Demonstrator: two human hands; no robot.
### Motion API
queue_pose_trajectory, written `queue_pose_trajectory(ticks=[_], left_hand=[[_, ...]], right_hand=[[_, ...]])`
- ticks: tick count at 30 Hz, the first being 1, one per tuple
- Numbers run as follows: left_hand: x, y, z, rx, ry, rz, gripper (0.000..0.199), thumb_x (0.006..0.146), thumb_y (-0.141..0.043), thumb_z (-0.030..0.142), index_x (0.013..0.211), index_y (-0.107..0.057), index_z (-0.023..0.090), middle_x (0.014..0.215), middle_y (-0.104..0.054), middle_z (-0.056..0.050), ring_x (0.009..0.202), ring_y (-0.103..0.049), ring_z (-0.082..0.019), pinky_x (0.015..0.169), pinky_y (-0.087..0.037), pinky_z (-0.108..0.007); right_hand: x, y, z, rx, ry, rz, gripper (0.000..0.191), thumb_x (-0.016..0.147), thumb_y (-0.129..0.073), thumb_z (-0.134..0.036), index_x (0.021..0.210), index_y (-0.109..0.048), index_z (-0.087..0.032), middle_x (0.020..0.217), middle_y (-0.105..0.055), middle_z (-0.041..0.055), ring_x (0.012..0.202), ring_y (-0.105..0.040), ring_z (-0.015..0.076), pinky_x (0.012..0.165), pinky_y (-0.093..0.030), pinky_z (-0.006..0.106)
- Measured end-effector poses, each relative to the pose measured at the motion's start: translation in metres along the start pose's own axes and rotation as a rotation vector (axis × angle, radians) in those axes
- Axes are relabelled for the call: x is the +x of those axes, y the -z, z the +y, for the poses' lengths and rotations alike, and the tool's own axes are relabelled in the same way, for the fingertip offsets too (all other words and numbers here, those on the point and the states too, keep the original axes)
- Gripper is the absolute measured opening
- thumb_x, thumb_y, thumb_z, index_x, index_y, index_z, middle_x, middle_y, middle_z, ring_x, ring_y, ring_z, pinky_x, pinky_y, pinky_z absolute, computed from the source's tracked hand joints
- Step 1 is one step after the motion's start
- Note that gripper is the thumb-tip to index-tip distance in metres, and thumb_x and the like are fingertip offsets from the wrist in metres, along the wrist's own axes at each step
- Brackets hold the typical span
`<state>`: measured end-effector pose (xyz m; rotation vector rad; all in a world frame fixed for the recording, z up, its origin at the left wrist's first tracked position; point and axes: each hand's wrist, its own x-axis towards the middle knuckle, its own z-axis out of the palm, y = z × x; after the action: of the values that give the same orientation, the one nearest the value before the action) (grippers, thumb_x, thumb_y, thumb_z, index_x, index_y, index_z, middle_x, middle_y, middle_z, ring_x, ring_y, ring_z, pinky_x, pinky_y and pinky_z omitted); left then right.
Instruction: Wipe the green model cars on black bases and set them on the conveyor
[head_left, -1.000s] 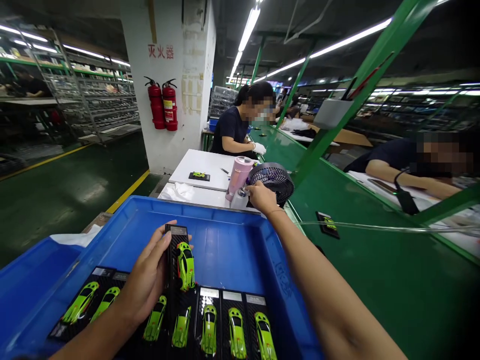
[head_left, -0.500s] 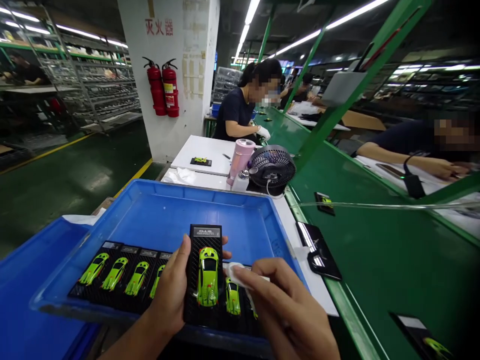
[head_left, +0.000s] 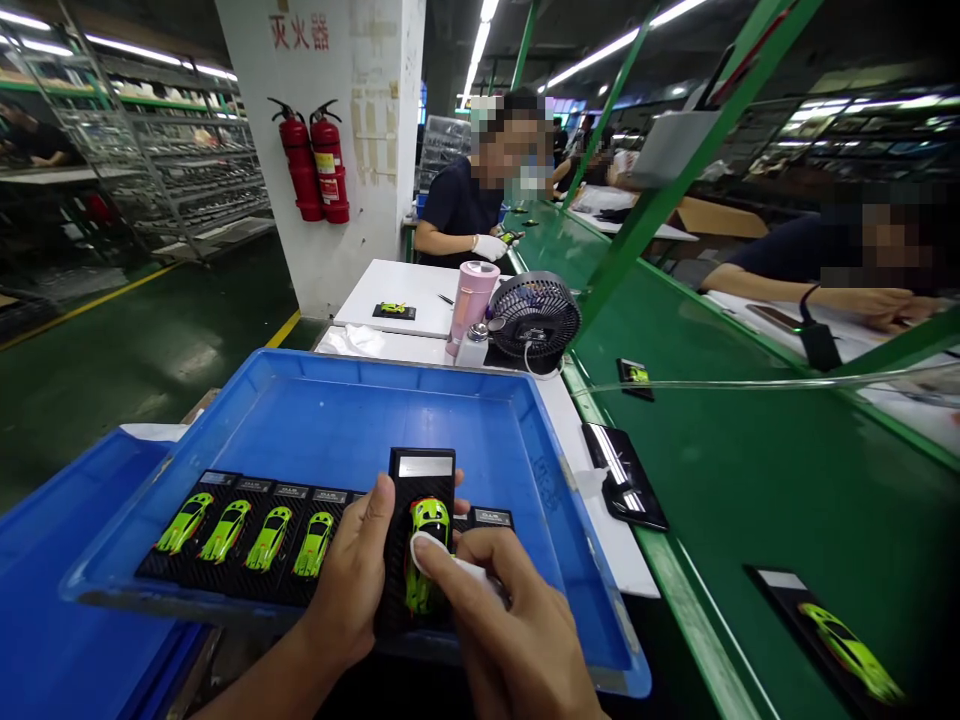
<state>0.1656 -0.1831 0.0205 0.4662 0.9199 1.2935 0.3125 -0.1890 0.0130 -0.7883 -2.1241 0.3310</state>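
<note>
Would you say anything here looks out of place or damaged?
A green model car on its black card lies askew on the green bench, outside the blue tray where the others sit in a row.

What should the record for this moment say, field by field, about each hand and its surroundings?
left hand: holds a black carbon-patterned plaque bearing a lime-green model sports car
right hand: presses a white cloth onto the car
beside the hands: a row of similar plaques with green cars in a blue plastic tray
surroundings: green workbench, black desk fan, pink bottle, two red fire extinguishers
others: a co-worker wearing a white glove, beyond the tray
</note>
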Motion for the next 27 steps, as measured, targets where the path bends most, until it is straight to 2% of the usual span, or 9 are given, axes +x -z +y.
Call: queue_pose_trajectory(ticks=[3,8,11,14,18,22,24,27], left_hand=[[0.003,0.001,0.002,-0.030,0.047,0.011,0.053,0.086,-0.052,0.049,0.120,-0.062,0.009,0.100,-0.073,-0.015,0.090,-0.068,-0.027,0.081,-0.053,-0.036],[0.011,0.006,0.007,-0.200,0.215,0.026,0.054,0.087,-0.050,0.049,0.121,-0.060,0.008,0.097,-0.072,-0.015,0.079,-0.068,-0.025,0.075,-0.054,-0.038],[0.016,0.006,0.005,-0.263,0.273,0.040,0.052,0.088,-0.049,0.046,0.122,-0.059,0.008,0.096,-0.072,-0.014,0.070,-0.068,-0.020,0.070,-0.055,-0.035],[0.018,0.005,0.002,-0.289,0.310,0.027,0.052,0.088,-0.049,0.045,0.122,-0.059,0.006,0.094,-0.072,-0.015,0.070,-0.068,-0.021,0.071,-0.054,-0.034],[0.016,0.006,0.001,-0.320,0.325,-0.002,0.054,0.088,-0.050,0.046,0.121,-0.060,0.005,0.092,-0.072,-0.015,0.077,-0.069,-0.024,0.074,-0.054,-0.036],[0.015,0.007,0.004,-0.302,0.307,0.026,0.053,0.089,-0.047,0.049,0.119,-0.061,0.008,0.090,-0.072,-0.013,0.069,-0.068,-0.021,0.064,-0.055,-0.034],[0.014,0.006,0.005,-0.270,0.284,0.057,0.052,0.088,-0.048,0.049,0.117,-0.062,0.008,0.089,-0.072,-0.013,0.067,-0.067,-0.020,0.064,-0.055,-0.033],[0.010,0.004,0.004,-0.181,0.189,0.123,0.046,0.087,-0.053,0.045,0.113,-0.063,0.008,0.085,-0.072,-0.011,0.068,-0.067,-0.018,0.066,-0.054,-0.030]], right_hand=[[-0.002,0.001,0.006,0.051,-0.058,-0.011,0.047,0.086,-0.041,0.002,0.127,-0.053,-0.018,0.093,-0.049,0.0091,0.077,-0.053,0.0165,0.058,-0.048,0.026],[-0.011,0.004,0.015,0.172,-0.144,0.035,0.047,0.088,-0.045,0.002,0.129,-0.053,-0.019,0.094,-0.048,0.0074,0.077,-0.052,0.0138,0.062,-0.047,0.025],[-0.010,-0.003,0.012,0.252,-0.136,0.086,0.048,0.088,-0.046,0.003,0.130,-0.053,-0.019,0.092,-0.049,0.0064,0.077,-0.052,0.0131,0.062,-0.047,0.024],[-0.005,-0.013,0.008,0.311,-0.162,0.089,0.048,0.088,-0.046,0.003,0.129,-0.053,-0.020,0.093,-0.050,0.0066,0.079,-0.053,0.0139,0.063,-0.047,0.025],[-0.002,-0.015,0.004,0.377,-0.189,0.041,0.047,0.088,-0.044,0.001,0.128,-0.052,-0.022,0.093,-0.052,0.0065,0.080,-0.054,0.0152,0.064,-0.048,0.027],[-0.004,-0.003,0.004,0.427,-0.224,-0.022,0.039,0.090,-0.044,-0.003,0.119,-0.058,-0.025,0.084,-0.053,0.0032,0.072,-0.054,0.0136,0.058,-0.046,0.024],[-0.006,0.002,0.006,0.400,-0.235,0.020,0.037,0.089,-0.045,-0.004,0.116,-0.060,-0.025,0.082,-0.053,0.0027,0.070,-0.054,0.0133,0.057,-0.046,0.024],[-0.007,0.002,0.008,0.328,-0.223,0.086,0.042,0.088,-0.047,-0.001,0.122,-0.058,-0.023,0.085,-0.054,0.0042,0.072,-0.055,0.0135,0.058,-0.048,0.024]])
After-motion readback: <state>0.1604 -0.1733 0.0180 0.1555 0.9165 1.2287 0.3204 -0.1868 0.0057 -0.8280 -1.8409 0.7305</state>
